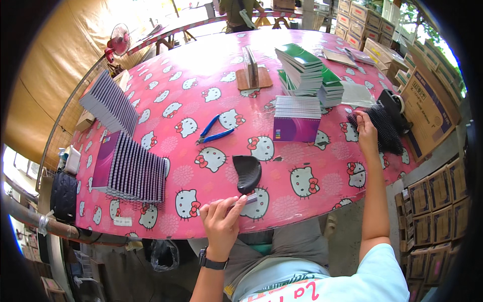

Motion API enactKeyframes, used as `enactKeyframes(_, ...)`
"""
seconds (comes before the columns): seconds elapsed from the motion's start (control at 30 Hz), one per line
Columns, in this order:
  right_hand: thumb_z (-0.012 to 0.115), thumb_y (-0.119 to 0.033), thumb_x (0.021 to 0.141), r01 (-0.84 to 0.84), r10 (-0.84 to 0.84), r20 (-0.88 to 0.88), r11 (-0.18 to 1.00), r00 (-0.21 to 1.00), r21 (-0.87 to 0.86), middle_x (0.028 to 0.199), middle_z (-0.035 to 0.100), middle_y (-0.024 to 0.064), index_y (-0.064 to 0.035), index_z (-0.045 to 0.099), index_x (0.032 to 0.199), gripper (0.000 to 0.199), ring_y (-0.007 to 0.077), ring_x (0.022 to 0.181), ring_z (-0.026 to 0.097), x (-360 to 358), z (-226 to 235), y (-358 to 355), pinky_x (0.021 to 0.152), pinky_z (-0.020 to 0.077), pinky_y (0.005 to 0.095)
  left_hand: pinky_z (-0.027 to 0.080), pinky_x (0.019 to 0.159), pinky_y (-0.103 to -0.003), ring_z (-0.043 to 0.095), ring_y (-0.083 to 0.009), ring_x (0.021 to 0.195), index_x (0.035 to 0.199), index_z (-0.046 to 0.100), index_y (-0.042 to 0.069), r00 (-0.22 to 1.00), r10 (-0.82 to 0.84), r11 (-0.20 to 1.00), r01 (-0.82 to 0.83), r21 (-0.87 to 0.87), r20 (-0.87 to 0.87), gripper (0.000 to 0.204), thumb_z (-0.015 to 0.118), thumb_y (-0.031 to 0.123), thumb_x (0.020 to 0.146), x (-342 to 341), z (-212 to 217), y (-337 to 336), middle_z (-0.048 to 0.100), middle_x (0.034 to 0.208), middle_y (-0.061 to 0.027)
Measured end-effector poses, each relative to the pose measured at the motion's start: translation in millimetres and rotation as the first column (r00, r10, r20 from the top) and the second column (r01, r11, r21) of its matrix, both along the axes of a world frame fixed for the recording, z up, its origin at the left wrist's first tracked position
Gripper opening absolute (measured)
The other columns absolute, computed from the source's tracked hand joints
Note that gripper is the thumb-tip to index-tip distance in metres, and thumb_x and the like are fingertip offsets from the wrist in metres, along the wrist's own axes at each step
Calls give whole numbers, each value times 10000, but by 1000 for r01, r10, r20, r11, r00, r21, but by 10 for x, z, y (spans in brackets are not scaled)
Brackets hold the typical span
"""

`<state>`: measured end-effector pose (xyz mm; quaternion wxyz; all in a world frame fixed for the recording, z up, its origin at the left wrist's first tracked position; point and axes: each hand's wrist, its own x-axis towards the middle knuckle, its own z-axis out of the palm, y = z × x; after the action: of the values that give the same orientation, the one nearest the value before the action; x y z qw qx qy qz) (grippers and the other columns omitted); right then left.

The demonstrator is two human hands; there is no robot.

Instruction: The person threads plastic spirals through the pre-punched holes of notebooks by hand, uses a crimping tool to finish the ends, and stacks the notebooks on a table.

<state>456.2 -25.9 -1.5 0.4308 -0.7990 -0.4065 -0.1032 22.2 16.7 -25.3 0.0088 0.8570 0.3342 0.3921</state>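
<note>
My left hand [220, 221], with a dark watch on its wrist, is closed on a thin purple-and-grey piece [250, 199] at the near table edge; its full shape is hidden. Just beyond lies a curved black pad-like object [247, 173]. My right hand [367, 132] reaches to the right side, fingers curled at the edge of a pile of black spiral binding coils [386, 132]. Blue-handled pliers [215, 135] rest mid-table. Left of my hands stand bound purple notebooks [135, 168] and another spiral-bound stack [111, 103]. A purple booklet stack [297, 126] sits right of centre.
Green booklets [302, 68] are stacked behind the purple ones. A wooden stand [254, 78] is at the far middle. A black dispenser with a roll [395, 108] stands beside the coils. Cartons [432, 201] line the right; a fan [119, 40] and another person [239, 15] are beyond.
</note>
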Motion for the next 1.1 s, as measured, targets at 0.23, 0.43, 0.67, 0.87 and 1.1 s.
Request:
enactKeyframes(0.23,660,-19,830,-884,850,-288,467,441,24,890,581,59,-70,650,1076,252,149,760,593,-1825,344,-65,637,485,284,339,764,-316,580,-154,786,1002,735,164,998,-48,998,49,-42,38,281,693,61,744,-36,61,27,664,874,16)
enactKeyframes(0.43,663,-29,832,-939,854,-422,344,305,18,888,582,76,-89,658,1062,237,210,785,602,-2132,51,21,664,498,324,342,767,-321,603,-144,814,1004,730,177,990,-134,984,139,-111,50,337,687,29,704,-108,92,-5,673,912,26)
enactKeyframes(0.67,696,10,734,-935,907,-234,355,351,-29,904,575,58,-108,660,974,271,249,911,564,-2129,66,31,796,467,378,342,758,-323,609,-141,821,1004,727,177,992,-114,989,118,-93,49,333,682,28,709,-127,79,-29,676,932,29)
enactKeyframes(0.87,702,-2,735,-950,948,-72,309,311,-41,881,576,52,-97,662,955,243,243,905,565,-2102,17,61,799,464,372,347,761,-323,608,-144,815,1005,726,167,991,-123,986,128,-102,56,329,676,23,713,-116,91,-21,676,926,24)
enactKeyframes(1.1,645,-91,847,-972,913,-339,234,226,-19,816,586,84,-76,655,1036,190,260,812,575,-2082,0,23,725,492,365,352,770,-323,606,-151,810,1001,719,163,992,-106,987,113,-112,66,326,678,15,713,-106,92,-27,675,921,19)
